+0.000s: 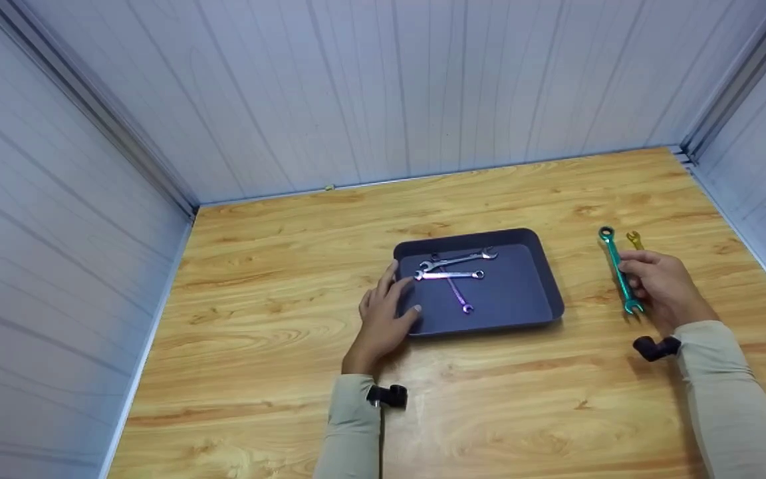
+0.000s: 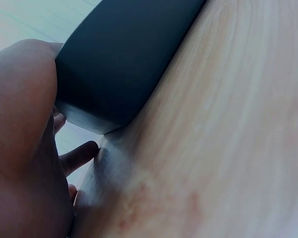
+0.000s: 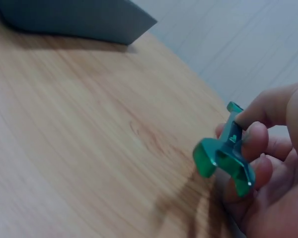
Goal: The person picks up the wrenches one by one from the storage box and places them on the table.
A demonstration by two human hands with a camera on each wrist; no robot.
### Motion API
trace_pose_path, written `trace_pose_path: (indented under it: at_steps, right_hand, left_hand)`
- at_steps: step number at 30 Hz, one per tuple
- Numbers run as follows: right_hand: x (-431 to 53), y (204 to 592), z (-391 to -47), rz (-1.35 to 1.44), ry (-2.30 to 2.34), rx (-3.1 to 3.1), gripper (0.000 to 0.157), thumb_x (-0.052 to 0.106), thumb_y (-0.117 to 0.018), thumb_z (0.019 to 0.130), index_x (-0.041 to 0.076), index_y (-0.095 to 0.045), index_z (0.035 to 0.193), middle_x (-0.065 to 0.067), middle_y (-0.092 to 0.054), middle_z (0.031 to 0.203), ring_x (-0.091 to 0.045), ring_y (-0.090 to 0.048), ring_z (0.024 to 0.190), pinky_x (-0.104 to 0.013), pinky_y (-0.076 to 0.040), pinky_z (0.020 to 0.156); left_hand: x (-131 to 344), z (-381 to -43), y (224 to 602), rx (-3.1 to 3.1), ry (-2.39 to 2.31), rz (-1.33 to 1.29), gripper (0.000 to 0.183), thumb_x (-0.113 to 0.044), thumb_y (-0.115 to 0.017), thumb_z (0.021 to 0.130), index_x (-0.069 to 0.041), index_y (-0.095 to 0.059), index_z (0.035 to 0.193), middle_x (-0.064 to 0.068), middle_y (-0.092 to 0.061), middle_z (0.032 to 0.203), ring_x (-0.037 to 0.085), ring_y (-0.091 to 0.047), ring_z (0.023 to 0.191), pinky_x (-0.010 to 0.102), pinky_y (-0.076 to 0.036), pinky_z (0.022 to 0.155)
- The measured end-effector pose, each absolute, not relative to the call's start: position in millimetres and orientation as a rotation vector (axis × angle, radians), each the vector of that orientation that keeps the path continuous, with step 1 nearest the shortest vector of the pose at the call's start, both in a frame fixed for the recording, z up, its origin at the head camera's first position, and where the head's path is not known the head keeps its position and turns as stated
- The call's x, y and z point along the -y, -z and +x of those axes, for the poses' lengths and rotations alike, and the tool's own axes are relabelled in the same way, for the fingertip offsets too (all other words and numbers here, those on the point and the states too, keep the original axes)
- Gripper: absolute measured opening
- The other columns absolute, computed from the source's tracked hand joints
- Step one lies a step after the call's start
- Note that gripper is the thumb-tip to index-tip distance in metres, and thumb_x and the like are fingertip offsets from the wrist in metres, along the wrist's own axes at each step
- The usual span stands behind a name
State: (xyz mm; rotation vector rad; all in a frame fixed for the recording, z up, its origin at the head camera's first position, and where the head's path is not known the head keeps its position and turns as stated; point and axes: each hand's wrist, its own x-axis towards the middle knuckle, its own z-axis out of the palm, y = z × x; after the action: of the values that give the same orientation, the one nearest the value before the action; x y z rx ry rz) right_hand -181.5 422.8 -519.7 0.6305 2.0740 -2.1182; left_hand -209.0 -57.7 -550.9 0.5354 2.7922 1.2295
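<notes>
A dark grey tray (image 1: 516,286) lies on the table, with two silver wrenches (image 1: 459,259) and a purple wrench (image 1: 456,293) crossing one another at its left side. My left hand (image 1: 383,316) grips the tray's left wall near the front corner, thumb and index finger over the rim and other fingers outside. To the right of the tray, my right hand (image 1: 665,286) pinches a green combination wrench (image 1: 616,263) by its shank, open end toward me. Close beyond that hand is a small yellow wrench (image 1: 634,239), partly hidden by it.
Pale panel walls (image 1: 383,100) enclose the wood-grain table (image 1: 270,286) at the back and both sides. A small yellowish bit (image 1: 330,187) sits at the table's back edge. Each wrist carries a black camera mount (image 1: 389,396).
</notes>
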Motion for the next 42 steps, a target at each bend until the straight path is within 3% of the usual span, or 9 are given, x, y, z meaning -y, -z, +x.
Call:
trace_pose_path:
  at_steps: [19,30,42]
  right_hand:
    - [-423.0,519.4,-184.9,0.657,1.847,-2.275,0.043,0.024,-0.057,0.102,0.005,-0.051,0.14,0.005,-0.057,0.089,-0.009,-0.052,0.073,-0.024,-0.049,0.063]
    - [-426.5,518.5,-189.3,0.58,1.643,-2.41,0.049,0.023,-0.053,0.103,-0.002,-0.047,0.145,0.003,-0.058,0.084,-0.008,-0.052,0.068,-0.025,-0.051,0.061]
    - [-426.2,517.7,-192.9,0.587,1.542,-2.485,0.047,0.024,-0.051,0.103,0.0,-0.049,0.144,-0.001,-0.059,0.086,-0.011,-0.052,0.067,-0.028,-0.049,0.058]
  left_hand:
    - [58.8,-208.8,552.2,-2.782,-1.243,0.541,0.055,-0.033,-0.063,0.094,-0.017,-0.051,0.146,-0.006,-0.01,0.167,0.019,-0.02,0.15,0.053,-0.001,0.117]
    - [58.4,-208.4,550.8,-2.784,-1.247,0.546,0.055,-0.032,-0.062,0.094,-0.016,-0.051,0.146,-0.007,-0.011,0.167,0.02,-0.022,0.149,0.055,-0.001,0.116]
    - [57.9,-208.1,549.8,-2.788,-1.217,0.529,0.056,-0.034,-0.062,0.094,-0.018,-0.05,0.146,-0.008,-0.01,0.167,0.019,-0.02,0.149,0.053,-0.001,0.117]
